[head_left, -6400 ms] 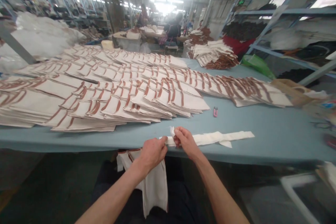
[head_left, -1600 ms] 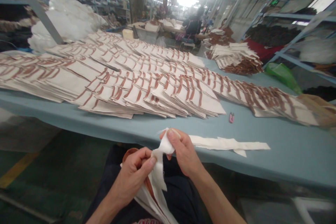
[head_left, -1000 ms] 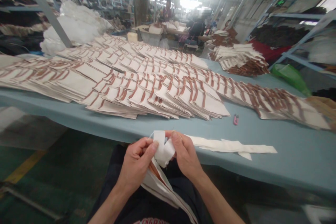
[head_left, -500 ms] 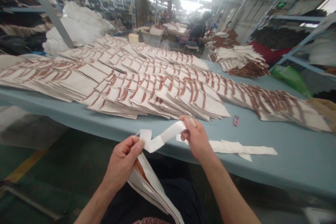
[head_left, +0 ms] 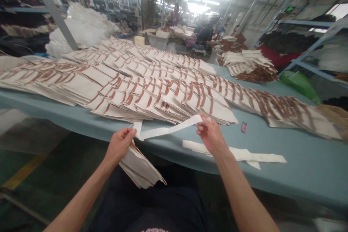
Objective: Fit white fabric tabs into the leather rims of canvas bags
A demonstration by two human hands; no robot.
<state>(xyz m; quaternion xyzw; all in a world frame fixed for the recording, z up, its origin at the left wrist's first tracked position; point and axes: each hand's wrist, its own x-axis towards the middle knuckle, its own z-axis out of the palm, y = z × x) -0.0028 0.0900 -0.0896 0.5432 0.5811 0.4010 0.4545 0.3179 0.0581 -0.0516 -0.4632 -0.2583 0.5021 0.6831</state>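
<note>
- My left hand point(head_left: 119, 146) pinches the white strip point(head_left: 160, 132) and the top of a cloth piece point(head_left: 141, 170) hanging below.
- My right hand point(head_left: 213, 136) grips the strip farther right; long axis left to right, rising rightward.
- Loose strips point(head_left: 241, 154) on the table point(head_left: 307, 156), beneath the right wrist, nearer that hand; overlapped, count unclear.
- I count one held strip, one cloth piece (layers unclear), one pink tool point(head_left: 244, 127).
- Beyond: striped panels point(head_left: 152, 98), overlapping, uncountable.
</note>
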